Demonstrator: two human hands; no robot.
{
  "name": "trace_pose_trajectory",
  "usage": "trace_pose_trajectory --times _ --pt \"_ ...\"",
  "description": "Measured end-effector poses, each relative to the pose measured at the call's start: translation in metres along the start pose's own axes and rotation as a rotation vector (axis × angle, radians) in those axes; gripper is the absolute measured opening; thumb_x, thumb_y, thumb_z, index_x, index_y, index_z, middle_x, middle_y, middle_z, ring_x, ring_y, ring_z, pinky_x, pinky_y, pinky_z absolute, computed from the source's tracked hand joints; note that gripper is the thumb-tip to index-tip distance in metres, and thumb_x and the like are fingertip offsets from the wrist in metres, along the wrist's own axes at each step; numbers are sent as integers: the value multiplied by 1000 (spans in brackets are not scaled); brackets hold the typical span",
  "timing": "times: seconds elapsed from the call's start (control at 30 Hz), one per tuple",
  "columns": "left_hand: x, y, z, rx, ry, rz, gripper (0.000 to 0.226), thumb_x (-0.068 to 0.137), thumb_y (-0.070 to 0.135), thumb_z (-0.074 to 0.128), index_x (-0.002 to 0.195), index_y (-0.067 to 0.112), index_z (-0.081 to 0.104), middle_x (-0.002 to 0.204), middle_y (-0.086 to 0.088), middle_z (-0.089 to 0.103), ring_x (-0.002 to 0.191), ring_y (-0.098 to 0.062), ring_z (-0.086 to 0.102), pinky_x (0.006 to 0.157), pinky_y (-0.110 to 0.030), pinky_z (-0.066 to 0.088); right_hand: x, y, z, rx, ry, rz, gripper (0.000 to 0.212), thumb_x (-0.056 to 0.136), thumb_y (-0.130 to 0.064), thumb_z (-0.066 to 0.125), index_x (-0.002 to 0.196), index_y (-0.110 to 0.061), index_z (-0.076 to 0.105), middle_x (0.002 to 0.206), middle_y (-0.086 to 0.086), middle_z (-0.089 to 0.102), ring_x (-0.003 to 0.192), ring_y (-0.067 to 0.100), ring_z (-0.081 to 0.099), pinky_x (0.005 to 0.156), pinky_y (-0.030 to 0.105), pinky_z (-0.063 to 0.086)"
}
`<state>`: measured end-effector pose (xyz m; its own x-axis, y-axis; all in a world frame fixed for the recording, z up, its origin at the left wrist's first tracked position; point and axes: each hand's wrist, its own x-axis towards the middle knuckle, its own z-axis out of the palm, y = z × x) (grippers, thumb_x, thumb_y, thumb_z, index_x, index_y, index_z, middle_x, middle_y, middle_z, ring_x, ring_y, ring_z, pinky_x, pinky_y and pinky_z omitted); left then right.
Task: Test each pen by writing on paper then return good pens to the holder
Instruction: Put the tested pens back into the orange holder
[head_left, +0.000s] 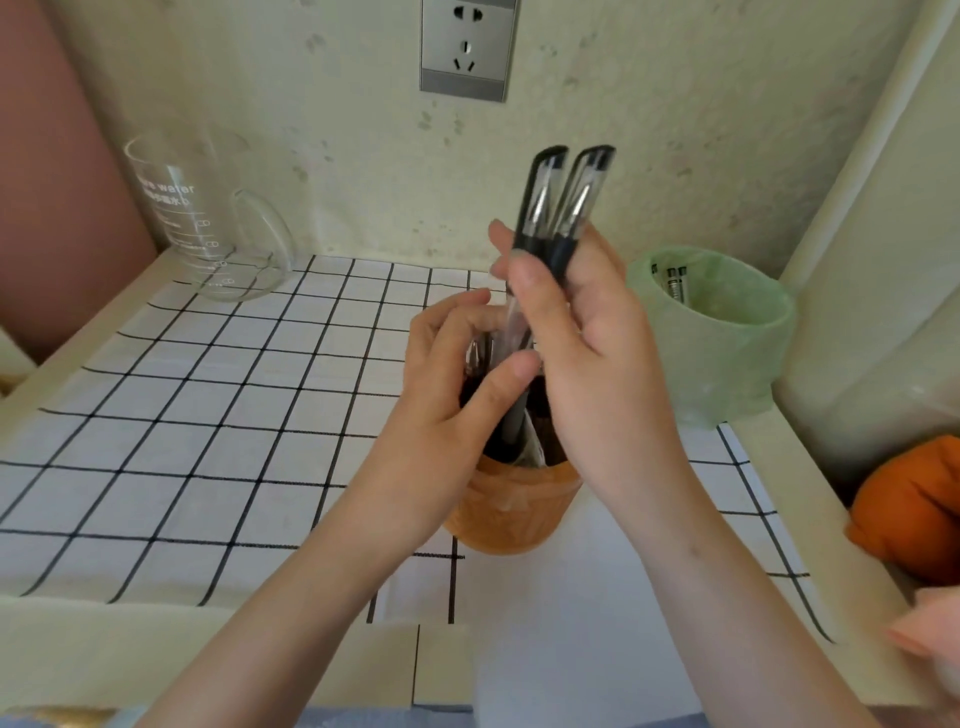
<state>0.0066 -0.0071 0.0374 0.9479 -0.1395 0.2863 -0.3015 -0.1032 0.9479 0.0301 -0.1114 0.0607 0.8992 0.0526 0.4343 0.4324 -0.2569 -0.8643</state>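
An orange pen holder (511, 512) stands on the checked cloth at the middle, with several dark pens inside. My right hand (587, 343) is raised above it, shut on two capped black pens (563, 202) that point up and away. My left hand (457, 379) reaches into the holder's mouth, its thumb and fingers closed around another pen (511, 415) that still stands in the holder. A white sheet of paper (566, 639) lies in front of the holder, near the table's front edge.
A green cup (727, 358) with a few pens in it stands at the right. A clear glass measuring jug (202, 218) sits at the back left. An orange cloth object (914, 509) lies at the right edge. A wall socket (467, 47) is above.
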Motion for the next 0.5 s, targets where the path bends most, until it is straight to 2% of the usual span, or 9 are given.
trace_pose_trajectory --times 0.03,0.1,0.17,0.23,0.33,0.4,0.47,0.5 --pt "-1 -1 -1 -5 15 14 29 84 38 53 113 44 49 131 10 41 128 -6 37 107 -34 35 1 2 -2 13 12 10 15 88 -48 45 94 -46 59 140 6 50 136 19 37 107 38 37" --pt "0 -3 -4 -48 64 6 36 84 34 54 119 41 48 129 6 47 124 -10 45 102 -38 41 3 4 -7 29 28 15 15 92 -39 48 101 -34 60 129 11 59 124 15 51 101 33 44" --pt "1 -5 -8 -83 119 -14 35 85 31 52 120 35 50 125 11 53 120 -2 48 100 -31 42 2 4 -9 26 9 22 26 96 -28 49 114 -12 59 112 9 66 104 7 61 93 24 48" --pt "0 -6 -10 -126 121 -34 32 92 23 49 123 29 51 121 13 58 116 3 51 98 -22 43 -1 8 -6 -14 -25 59 34 96 -31 49 125 -12 54 108 2 67 110 11 59 97 33 48" --pt "-1 -6 -8 -127 115 -57 39 97 12 40 130 30 48 120 24 56 112 14 49 95 -7 39 -5 15 2 -102 -96 122 48 93 -42 47 134 -17 46 98 -15 70 132 31 43 104 53 39" --pt "-1 -9 -3 -109 119 -61 34 98 24 38 126 38 48 120 31 53 115 17 45 94 -2 35 -7 16 3 -104 -161 139 43 91 -40 49 129 -20 47 110 -12 68 143 17 26 111 50 30" --pt "1 -16 -2 -172 90 -95 27 92 45 39 113 48 55 118 29 58 121 7 46 100 -11 37 -9 15 -1 -90 -183 105 25 91 -29 57 115 -24 52 128 -7 59 145 2 11 117 41 19" --pt "6 -18 -2 -186 94 -127 29 88 52 39 111 50 57 120 27 58 123 3 46 103 -19 37 -9 13 -4 -73 -170 97 27 90 -27 60 115 -28 51 136 -9 52 144 1 12 118 38 18"
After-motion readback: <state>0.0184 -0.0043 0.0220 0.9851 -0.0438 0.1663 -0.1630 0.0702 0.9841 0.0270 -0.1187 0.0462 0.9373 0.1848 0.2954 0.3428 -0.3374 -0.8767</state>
